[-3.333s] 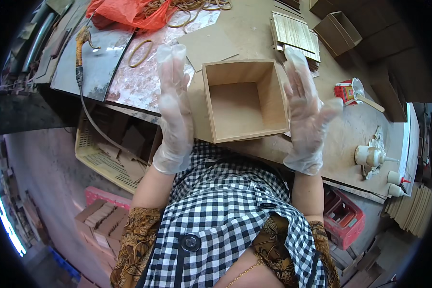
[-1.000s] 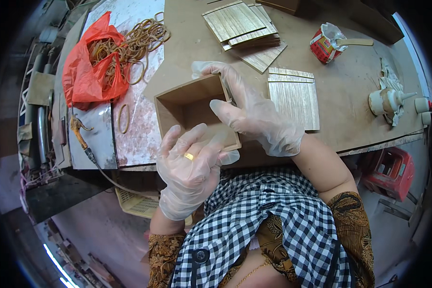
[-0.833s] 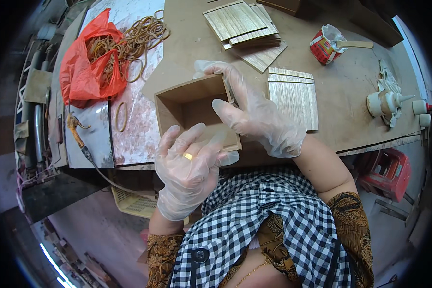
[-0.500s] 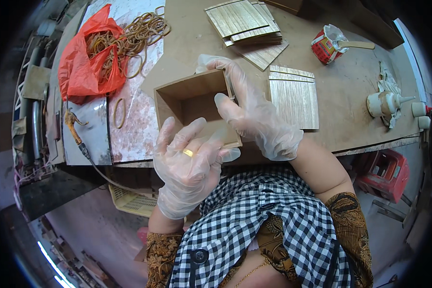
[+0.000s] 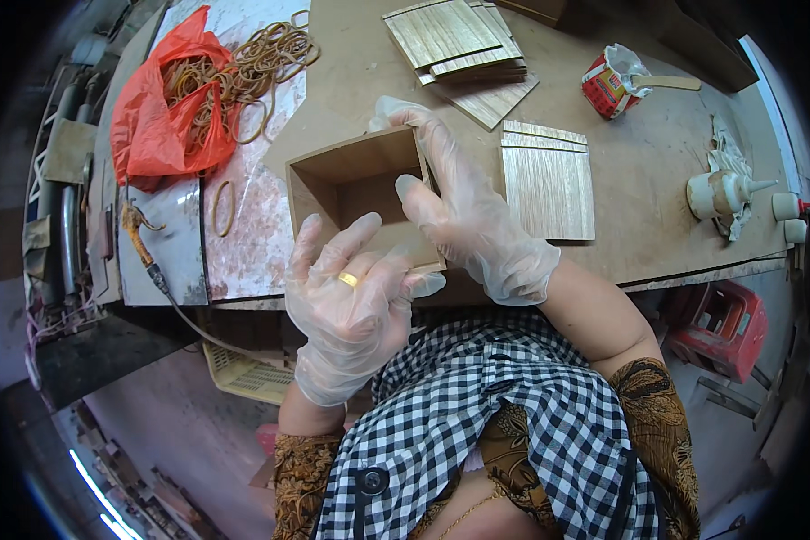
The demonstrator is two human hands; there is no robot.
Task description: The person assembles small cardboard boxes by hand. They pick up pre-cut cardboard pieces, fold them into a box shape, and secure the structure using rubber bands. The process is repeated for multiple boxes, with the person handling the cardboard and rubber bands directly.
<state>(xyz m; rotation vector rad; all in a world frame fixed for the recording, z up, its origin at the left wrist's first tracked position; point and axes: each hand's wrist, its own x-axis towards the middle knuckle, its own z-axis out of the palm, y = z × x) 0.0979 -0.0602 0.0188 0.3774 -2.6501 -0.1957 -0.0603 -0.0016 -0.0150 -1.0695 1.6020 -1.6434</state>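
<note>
A brown open-topped wooden box point(image 5: 310, 193) is held at the table's near edge, its hollow facing up toward me. My right hand point(image 5: 468, 211), in a clear plastic glove, grips the box's right wall, thumb over the rim and fingers along the outside. On the near side, my left hand point(image 5: 351, 301), gloved too and with a gold ring showing, lies against the near wall with its fingers bent over the rim. Part of that wall is hidden by the left hand. To the right of the box lie thin wood-grain panels point(image 5: 549, 193).
A red plastic bag point(image 5: 144, 135) spills brown rubber bands point(image 5: 270, 58) at the left. More panels point(image 5: 445, 40) are stacked at the back. A glue tub point(image 5: 607, 85) with a wooden stick and a white squeeze bottle point(image 5: 715, 193) stand right. A red stool point(image 5: 720, 328) is below.
The box and both hands have shifted very slightly left in the picture, as has much of the table. The grip looks the same.
</note>
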